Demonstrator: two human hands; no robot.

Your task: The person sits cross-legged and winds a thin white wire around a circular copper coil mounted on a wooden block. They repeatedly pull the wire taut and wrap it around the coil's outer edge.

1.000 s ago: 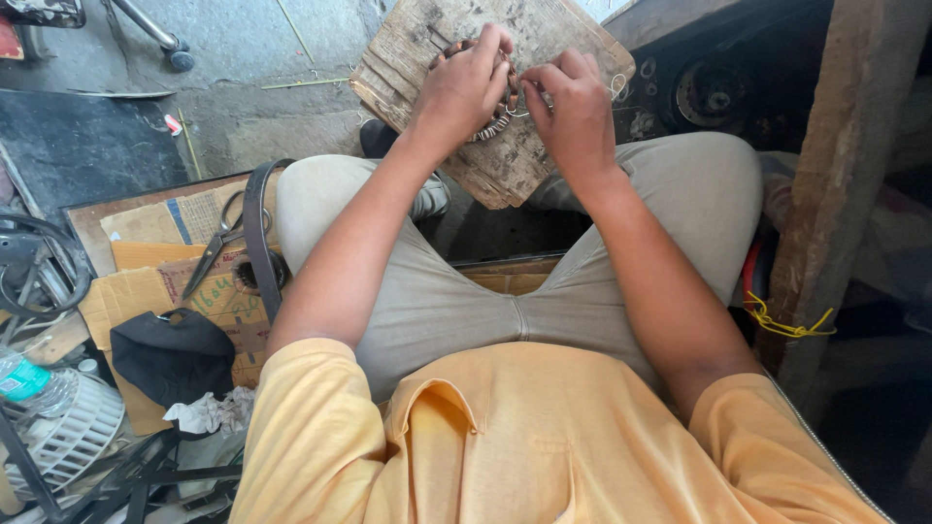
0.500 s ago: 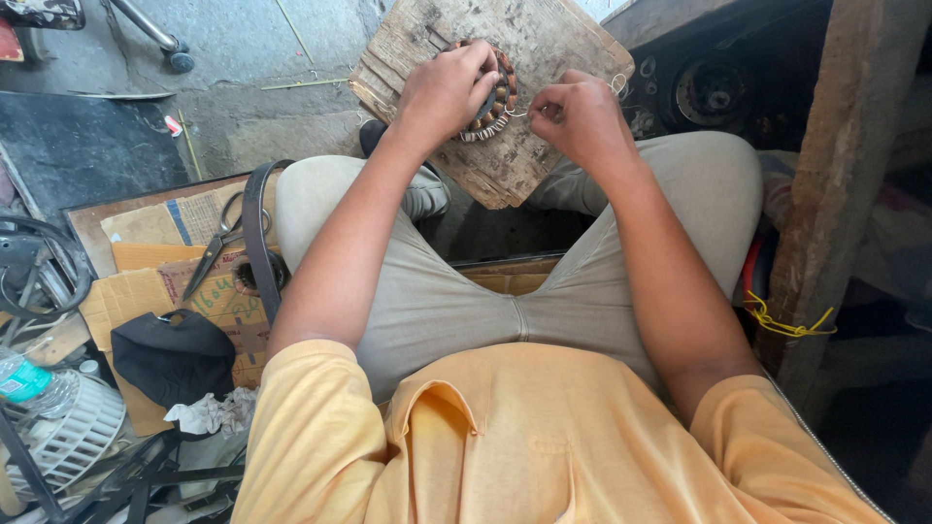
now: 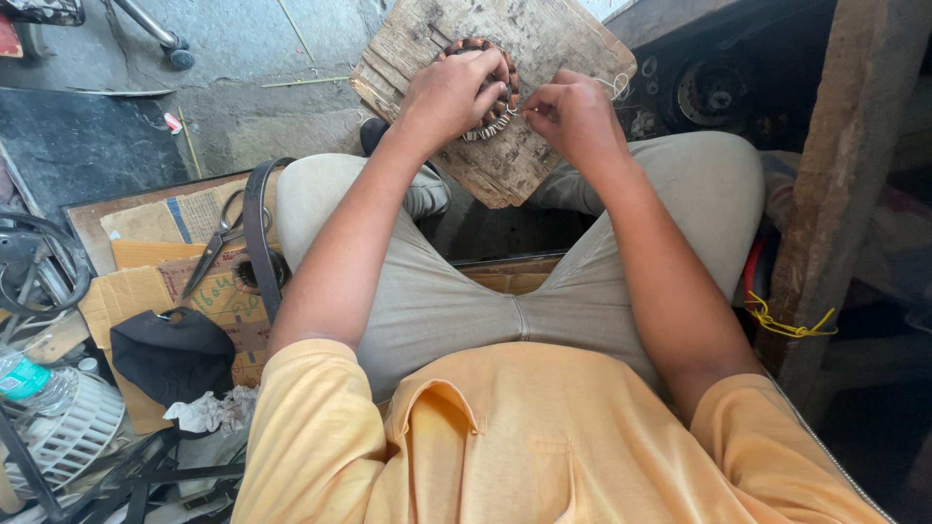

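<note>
A round motor stator with copper-coloured windings [image 3: 490, 92] lies on a worn wooden board [image 3: 544, 39] propped between my knees. My left hand [image 3: 447, 92] covers the stator's left side and grips it. Just right of the ring, my right hand [image 3: 573, 112] has its fingers pinched together on a thin pale thread or wire [image 3: 614, 85] that runs from the stator's edge. Most of the ring is hidden under my left hand.
Scissors [image 3: 216, 243] and a dark strap [image 3: 257, 233] lie on cardboard sheets [image 3: 146, 281] to the left, beside a black cloth [image 3: 170, 354], a white fan grille [image 3: 68, 437] and a plastic bottle [image 3: 24, 378]. A wooden post [image 3: 845, 184] stands at the right.
My left hand has slid down over the stator, and my right hand has drawn away to the right of the ring, pulling the thin thread with it.
</note>
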